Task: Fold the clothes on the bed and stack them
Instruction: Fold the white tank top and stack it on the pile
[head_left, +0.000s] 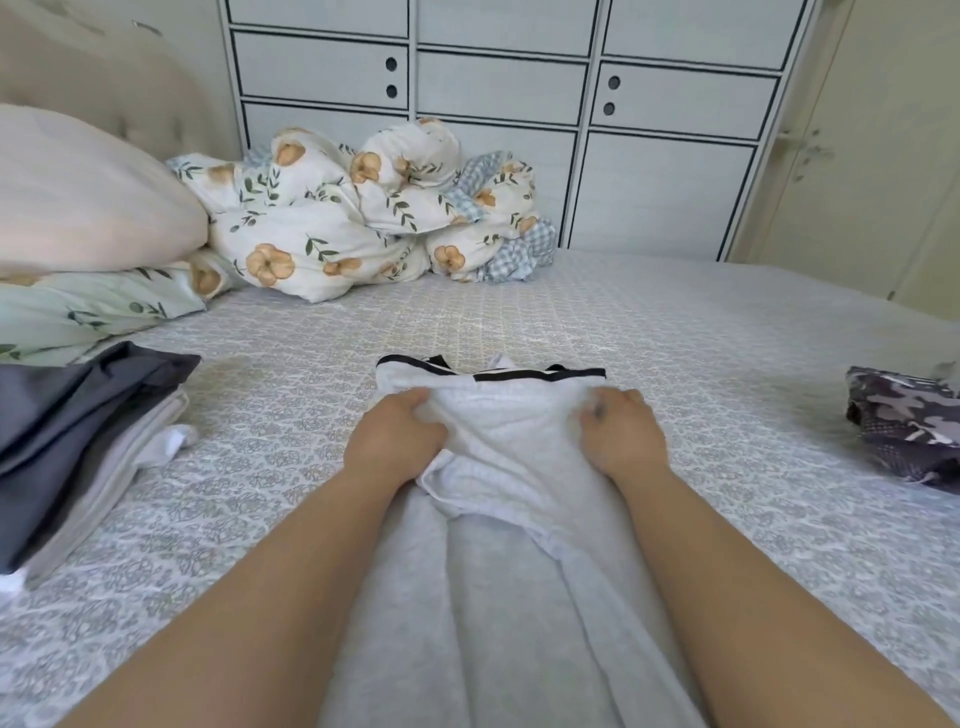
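White soft knit garment with a black-trimmed edge (498, 415) lies in the middle of the bed, running from the near edge out toward the centre, its black-banded end farthest from the person. The bed is covered by a grey patterned bedspread (701, 332). Both bare forearms reach forward over the garment. The left hand (397, 434) has its fingers curled into a bunched fold of the white cloth, gripping it; the right hand (621, 434) rests on the same fold at the opposite side, fingers bent down into the fabric, apparently pinching it, though its fingertips are partly blurred. Judging by the deep wrinkles and the way it drapes, the cloth is light, limp and not slippery, so it should fold easily but will sag and bunch unless held at both side edges of the fold and kept taut. Along the left edge of the bed sits a stack of folded clothes, dark grey over pale grey and white (78, 436). At the right edge lies a crumpled purple camouflage-print garment (906, 421), not yet folded. At the far side of the bed are a heaped white floral duvet (337, 218) and a pale pink pillow (88, 197), with a white wardrobe (519, 78) behind.
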